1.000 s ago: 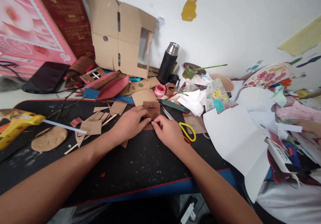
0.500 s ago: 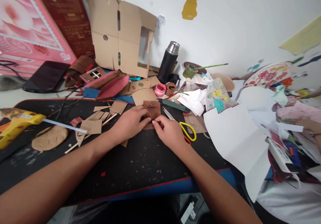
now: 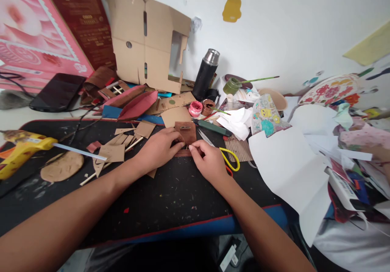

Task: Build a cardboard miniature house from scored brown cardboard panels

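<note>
A small brown-painted cardboard piece (image 3: pixel 186 133) with a narrow slit stands on the black mat, and a flat brown strip (image 3: pixel 183 153) lies at its foot. Against its lower left edge, my left hand (image 3: pixel 161 146) is closed, thumb and forefinger bent together. My right hand (image 3: pixel 207 158) pinches at the lower right, its fingertips close to the left ones. A thin pale sliver shows between the two hands; what either pinch holds is too small to make out. Scissors (image 3: pixel 230 158) with yellow and red handles lie just beside my right hand.
Cardboard scraps (image 3: pixel 114 152) and a yellow glue gun (image 3: pixel 27 148) lie left. Behind are a green utility knife (image 3: pixel 212 127), open paint jars (image 3: pixel 195 108) and a black thermos (image 3: pixel 206 75). White paper (image 3: pixel 283 164) covers the right side, overhanging the front edge.
My right fingertips have moved slightly right, widening the gap to the left ones. My left hand stays in place against the brown piece. The whole view has shifted a little.
</note>
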A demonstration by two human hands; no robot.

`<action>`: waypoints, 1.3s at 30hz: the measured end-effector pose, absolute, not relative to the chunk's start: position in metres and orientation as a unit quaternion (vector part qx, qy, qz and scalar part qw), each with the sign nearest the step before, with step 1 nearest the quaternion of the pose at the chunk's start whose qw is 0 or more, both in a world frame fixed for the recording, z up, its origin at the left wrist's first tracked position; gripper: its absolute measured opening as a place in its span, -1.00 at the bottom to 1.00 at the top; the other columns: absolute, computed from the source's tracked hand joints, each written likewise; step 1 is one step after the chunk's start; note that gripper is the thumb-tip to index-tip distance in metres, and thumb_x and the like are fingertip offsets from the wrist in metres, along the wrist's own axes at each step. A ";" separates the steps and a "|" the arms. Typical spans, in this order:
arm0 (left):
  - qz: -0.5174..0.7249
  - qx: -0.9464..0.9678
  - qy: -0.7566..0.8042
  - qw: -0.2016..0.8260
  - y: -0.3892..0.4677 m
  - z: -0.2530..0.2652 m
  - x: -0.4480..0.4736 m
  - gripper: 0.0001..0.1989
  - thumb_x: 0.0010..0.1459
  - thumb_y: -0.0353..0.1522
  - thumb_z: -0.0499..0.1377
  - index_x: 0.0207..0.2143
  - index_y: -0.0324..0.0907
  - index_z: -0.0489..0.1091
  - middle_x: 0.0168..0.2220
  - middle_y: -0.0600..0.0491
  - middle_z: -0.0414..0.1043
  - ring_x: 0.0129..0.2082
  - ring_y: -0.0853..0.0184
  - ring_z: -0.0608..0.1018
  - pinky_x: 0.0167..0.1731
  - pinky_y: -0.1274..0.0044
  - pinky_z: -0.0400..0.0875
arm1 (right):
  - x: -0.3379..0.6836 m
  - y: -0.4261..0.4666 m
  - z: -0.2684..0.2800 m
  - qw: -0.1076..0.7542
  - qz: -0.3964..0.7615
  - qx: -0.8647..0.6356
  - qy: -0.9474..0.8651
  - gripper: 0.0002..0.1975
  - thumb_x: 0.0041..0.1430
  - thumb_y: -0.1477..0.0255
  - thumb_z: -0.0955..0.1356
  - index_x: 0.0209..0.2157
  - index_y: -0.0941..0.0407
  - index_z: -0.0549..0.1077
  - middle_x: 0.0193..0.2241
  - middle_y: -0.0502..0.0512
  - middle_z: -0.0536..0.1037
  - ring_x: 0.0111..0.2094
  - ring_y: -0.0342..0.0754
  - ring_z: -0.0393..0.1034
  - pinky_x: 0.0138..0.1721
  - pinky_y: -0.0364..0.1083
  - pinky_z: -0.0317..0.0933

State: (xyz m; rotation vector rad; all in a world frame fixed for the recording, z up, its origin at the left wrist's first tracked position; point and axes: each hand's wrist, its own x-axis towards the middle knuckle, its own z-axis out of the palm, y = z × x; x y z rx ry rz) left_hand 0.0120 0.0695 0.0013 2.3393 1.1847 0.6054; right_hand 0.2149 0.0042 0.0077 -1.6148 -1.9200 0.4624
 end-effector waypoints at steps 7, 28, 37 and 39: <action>0.233 0.849 0.414 0.230 0.070 0.001 0.012 -0.82 0.39 -0.29 0.13 -0.23 -0.12 0.50 -0.14 -0.05 0.57 0.00 0.08 0.58 0.06 0.27 0.47 | 0.216 -0.007 0.003 0.278 0.158 -0.569 -0.757 -0.75 0.49 0.35 0.30 -0.05 0.04 0.63 -0.15 0.06 0.76 -0.21 0.00 0.67 -0.18 -0.12 0.35; 0.230 0.847 0.413 0.246 0.070 0.004 0.011 -0.81 0.38 -0.27 0.13 -0.24 -0.12 0.50 -0.15 -0.05 0.57 -0.03 0.10 0.58 0.04 0.26 0.47 | 0.213 -0.011 0.000 0.241 0.117 -0.575 -0.773 -0.69 0.51 0.37 0.28 0.08 0.08 0.62 -0.02 0.11 0.74 -0.08 0.03 0.69 -0.05 -0.10 0.43; 0.224 0.846 0.413 0.253 0.069 0.009 0.011 -0.82 0.37 -0.27 0.13 -0.25 -0.11 0.49 -0.16 -0.04 0.57 -0.05 0.11 0.58 0.05 0.27 0.49 | 0.213 -0.013 -0.001 0.233 0.116 -0.587 -0.767 -0.69 0.50 0.37 0.29 0.11 0.07 0.61 0.02 0.12 0.73 -0.07 0.02 0.69 -0.05 -0.11 0.44; 0.221 0.846 0.413 0.254 0.070 0.009 0.010 -0.82 0.37 -0.27 0.13 -0.24 -0.11 0.50 -0.16 -0.03 0.56 -0.05 0.12 0.58 0.05 0.27 0.49 | 0.212 -0.013 -0.001 0.233 0.113 -0.587 -0.767 -0.68 0.50 0.37 0.28 0.11 0.07 0.61 0.02 0.12 0.73 -0.08 0.03 0.69 -0.06 -0.10 0.44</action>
